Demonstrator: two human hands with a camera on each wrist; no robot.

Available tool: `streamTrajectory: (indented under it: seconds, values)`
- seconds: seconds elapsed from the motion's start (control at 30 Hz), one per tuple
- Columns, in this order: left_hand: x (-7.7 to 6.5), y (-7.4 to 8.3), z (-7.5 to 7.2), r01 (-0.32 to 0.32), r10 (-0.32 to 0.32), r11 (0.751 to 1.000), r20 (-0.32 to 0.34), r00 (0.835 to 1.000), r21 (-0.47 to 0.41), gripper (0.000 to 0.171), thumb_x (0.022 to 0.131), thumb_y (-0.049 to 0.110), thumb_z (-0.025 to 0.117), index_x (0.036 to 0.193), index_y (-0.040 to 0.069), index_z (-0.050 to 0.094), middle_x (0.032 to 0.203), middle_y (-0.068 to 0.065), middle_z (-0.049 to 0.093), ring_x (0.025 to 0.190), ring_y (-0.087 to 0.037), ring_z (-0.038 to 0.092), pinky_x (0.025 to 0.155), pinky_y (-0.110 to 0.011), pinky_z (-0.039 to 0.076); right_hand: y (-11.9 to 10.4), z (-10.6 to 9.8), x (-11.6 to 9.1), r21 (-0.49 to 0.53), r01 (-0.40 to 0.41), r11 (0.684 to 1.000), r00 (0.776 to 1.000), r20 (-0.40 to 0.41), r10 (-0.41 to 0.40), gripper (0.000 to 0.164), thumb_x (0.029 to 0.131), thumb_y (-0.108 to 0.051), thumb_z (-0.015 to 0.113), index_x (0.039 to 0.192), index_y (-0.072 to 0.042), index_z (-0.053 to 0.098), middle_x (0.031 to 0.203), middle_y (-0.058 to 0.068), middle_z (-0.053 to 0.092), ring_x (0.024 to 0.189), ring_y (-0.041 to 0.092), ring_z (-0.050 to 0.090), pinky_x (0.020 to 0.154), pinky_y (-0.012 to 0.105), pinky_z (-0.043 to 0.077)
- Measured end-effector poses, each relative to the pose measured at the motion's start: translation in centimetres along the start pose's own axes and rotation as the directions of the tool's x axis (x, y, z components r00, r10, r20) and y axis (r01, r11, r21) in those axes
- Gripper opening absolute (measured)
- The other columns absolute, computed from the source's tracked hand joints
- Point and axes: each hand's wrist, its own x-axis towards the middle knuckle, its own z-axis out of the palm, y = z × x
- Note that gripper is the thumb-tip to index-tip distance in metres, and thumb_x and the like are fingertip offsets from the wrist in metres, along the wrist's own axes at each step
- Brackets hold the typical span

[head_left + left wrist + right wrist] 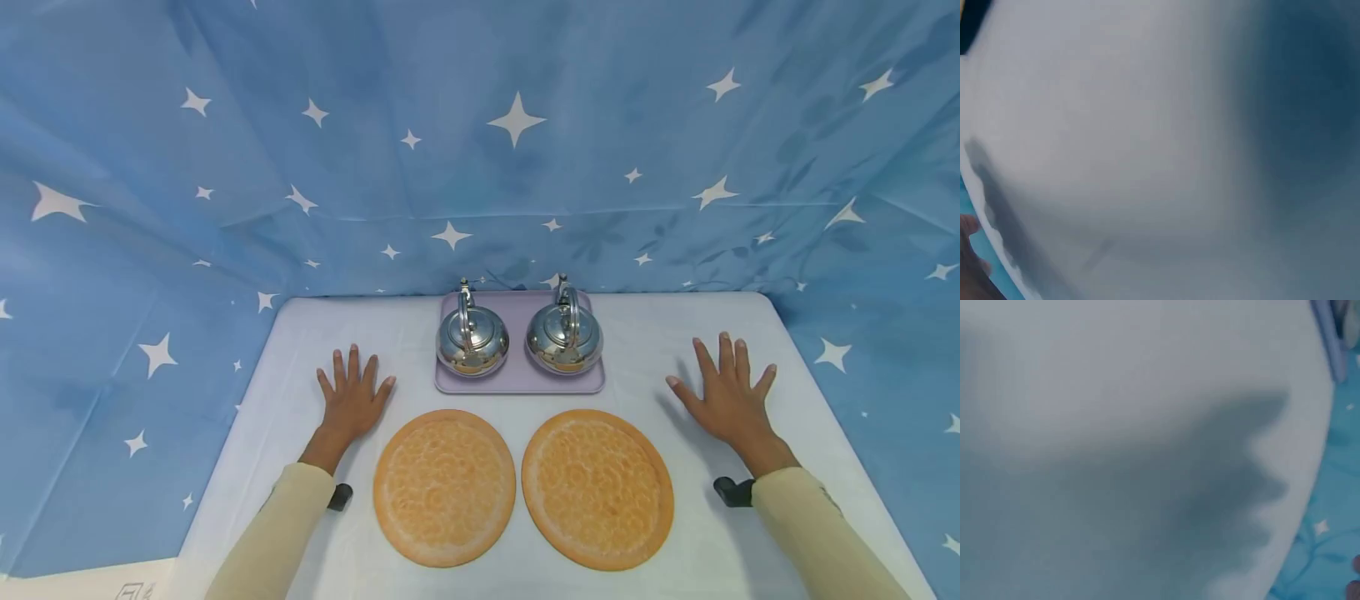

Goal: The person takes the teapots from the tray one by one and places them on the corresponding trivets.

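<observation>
My left hand (pixel 351 398) lies flat on the white table (pixel 645 333) with fingers spread, left of the left orange round mat (pixel 444 487). My right hand (pixel 726 393) lies flat and spread too, right of the right orange mat (pixel 597 489). Neither hand holds anything. Behind the mats, a lilac tray (pixel 519 384) carries two shiny steel kettles: the left kettle (pixel 472 337) and the right kettle (pixel 564 334). The wrist views are blurred; the left one shows only table surface, the right one shows the table and a hand's shadow (pixel 1235 481).
Blue star-printed cloth (pixel 480 142) hangs behind and on both sides of the table. A black wrist mount (pixel 732 491) sits at each cuff of the cream sleeves. The table's rounded edge (pixel 1310 506) meets the blue cloth in the right wrist view.
</observation>
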Motion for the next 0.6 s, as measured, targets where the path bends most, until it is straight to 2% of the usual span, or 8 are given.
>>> streamTrajectory:
  seconds: [0.13,0.23,0.33,0.43,0.53,0.6]
  values:
    - [0.5,1.4,-0.6,-0.005,-0.002,0.99,-0.048,0.999,-0.144,0.064,0.102,0.046,0.04,0.144,-0.002,0.041,0.155,-0.03,0.015,0.142,-0.049,-0.004,0.105,-0.07,-0.01,-2.4,-1.7,0.9,0.104,0.024,0.994,0.995,-0.099,-0.014,0.072,0.096,-0.039,0.054,0.147,0.004,0.03,0.152,0.034,0.018,0.142,0.049,0.004,0.106,0.071,-0.008]
    - [1.0,2.7,-1.0,-0.027,0.001,0.958,-0.09,0.996,-0.285,0.053,0.1,0.032,0.051,0.138,-0.004,0.047,0.149,-0.031,0.029,0.141,-0.049,0.012,0.11,-0.067,0.005,-4.6,-3.1,1.6,0.214,0.072,0.974,0.981,-0.194,-0.03,0.062,0.096,-0.026,0.056,0.144,0.005,0.035,0.147,0.033,0.031,0.139,0.05,0.018,0.111,0.066,0.004]
    - [1.6,4.0,-1.3,-0.031,-0.02,0.892,-0.107,0.994,-0.451,0.046,0.098,0.022,0.056,0.135,-0.004,0.05,0.142,-0.026,0.042,0.136,-0.043,0.031,0.112,-0.057,0.023,-7.0,-4.4,2.2,0.33,0.126,0.936,0.963,-0.266,-0.036,0.057,0.095,-0.021,0.057,0.143,0.004,0.038,0.144,0.031,0.038,0.138,0.047,0.023,0.112,0.062,0.013]
    - [2.1,5.3,-1.5,-0.006,-0.071,0.803,-0.105,0.992,-0.597,0.04,0.096,0.016,0.059,0.131,-0.002,0.054,0.133,-0.02,0.053,0.125,-0.035,0.048,0.105,-0.048,0.038,-9.5,-5.4,2.8,0.437,0.187,0.88,0.95,-0.307,-0.05,0.055,0.096,-0.018,0.057,0.143,0.004,0.04,0.144,0.028,0.04,0.137,0.044,0.028,0.111,0.061,0.019]
    - [2.6,6.4,-1.4,0.031,-0.118,0.735,-0.084,0.989,-0.677,0.037,0.093,0.011,0.062,0.127,-0.002,0.058,0.125,-0.017,0.06,0.114,-0.031,0.057,0.098,-0.043,0.046,-11.9,-6.1,3.0,0.523,0.231,0.82,0.947,-0.315,-0.065,0.053,0.097,-0.018,0.056,0.144,0.003,0.04,0.145,0.026,0.04,0.136,0.042,0.031,0.11,0.058,0.024]
    - [2.8,7.0,-1.3,0.062,-0.136,0.686,-0.044,0.99,-0.725,0.037,0.092,0.008,0.063,0.127,-0.002,0.058,0.123,-0.018,0.062,0.111,-0.03,0.059,0.096,-0.041,0.048,-13.5,-6.3,3.1,0.566,0.265,0.781,0.942,-0.324,-0.086,0.051,0.098,-0.016,0.056,0.143,0.002,0.041,0.144,0.024,0.041,0.136,0.04,0.034,0.11,0.056,0.027]
